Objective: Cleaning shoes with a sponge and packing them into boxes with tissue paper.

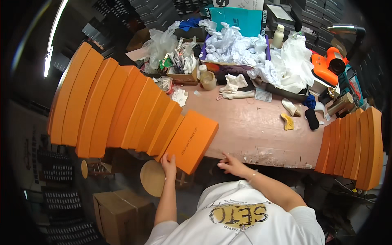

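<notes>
A flat-topped orange cardboard box (193, 141) lies at the front edge of the table, at the near end of a tall stack of orange boxes (118, 106). Its lid is closed and bears dark lettering. My left hand (168, 165) grips the near left edge of this box, thumb and fingertips at its side. To the right of the box, my right hand (233, 166) hovers by the table's front edge. Its index finger is stretched out toward the box without touching it, and nothing is in the hand.
A second orange stack (349, 147) stands at the right end of the pinkish table (253, 134). Crumpled white paper fills a purple-edged box (268, 51) at the back. Nearby are a glue jar (207, 79), a yellow cloth piece (287, 121) and an orange tool (326, 67). A stool (153, 177) stands below.
</notes>
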Action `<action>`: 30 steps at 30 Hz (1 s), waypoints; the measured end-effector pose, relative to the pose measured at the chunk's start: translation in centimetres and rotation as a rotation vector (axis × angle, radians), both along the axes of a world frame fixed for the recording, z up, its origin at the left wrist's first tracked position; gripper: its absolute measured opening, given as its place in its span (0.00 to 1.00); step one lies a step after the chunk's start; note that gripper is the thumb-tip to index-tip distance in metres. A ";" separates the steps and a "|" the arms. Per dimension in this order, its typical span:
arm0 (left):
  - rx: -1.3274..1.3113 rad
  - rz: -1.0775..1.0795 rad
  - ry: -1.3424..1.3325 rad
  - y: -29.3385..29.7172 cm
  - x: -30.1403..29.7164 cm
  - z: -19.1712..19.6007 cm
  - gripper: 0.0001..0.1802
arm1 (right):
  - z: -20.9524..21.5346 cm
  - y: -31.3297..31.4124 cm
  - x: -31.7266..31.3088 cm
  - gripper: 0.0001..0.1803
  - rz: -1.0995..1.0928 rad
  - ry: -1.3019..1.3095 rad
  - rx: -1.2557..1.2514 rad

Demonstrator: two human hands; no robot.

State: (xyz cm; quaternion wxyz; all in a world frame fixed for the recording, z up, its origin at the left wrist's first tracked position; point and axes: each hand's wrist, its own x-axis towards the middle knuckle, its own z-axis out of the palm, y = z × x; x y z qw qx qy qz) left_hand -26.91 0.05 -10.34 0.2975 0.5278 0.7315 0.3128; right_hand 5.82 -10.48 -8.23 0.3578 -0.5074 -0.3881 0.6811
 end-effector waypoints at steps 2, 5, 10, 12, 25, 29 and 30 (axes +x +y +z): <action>-0.007 -0.016 -0.017 -0.3 0.5 0.3 0.25 | -0.4 3.4 -5.2 0.44 -0.131 0.046 -0.142; 0.011 -0.018 0.007 -0.1 0.9 1.4 0.27 | -3.0 8.0 -9.9 0.29 -0.487 0.217 -0.306; -0.113 -0.454 0.271 2.4 1.2 3.7 0.29 | -2.5 9.0 -5.8 0.19 -0.490 0.224 -0.339; 0.091 -0.661 0.403 2.1 4.7 3.7 0.30 | -2.9 8.0 -1.3 0.18 -0.483 0.117 -0.269; -0.628 -0.598 -0.870 3.9 24.5 1.1 0.23 | 10.4 3.3 16.5 0.26 -0.378 0.436 -0.123; -0.466 -0.407 -0.384 8.0 15.7 -1.2 0.19 | 10.2 5.9 5.1 0.29 0.281 0.175 -0.069; -0.429 -0.291 -0.379 9.4 15.1 0.4 0.19 | 6.2 5.6 3.8 0.32 0.452 -0.188 0.454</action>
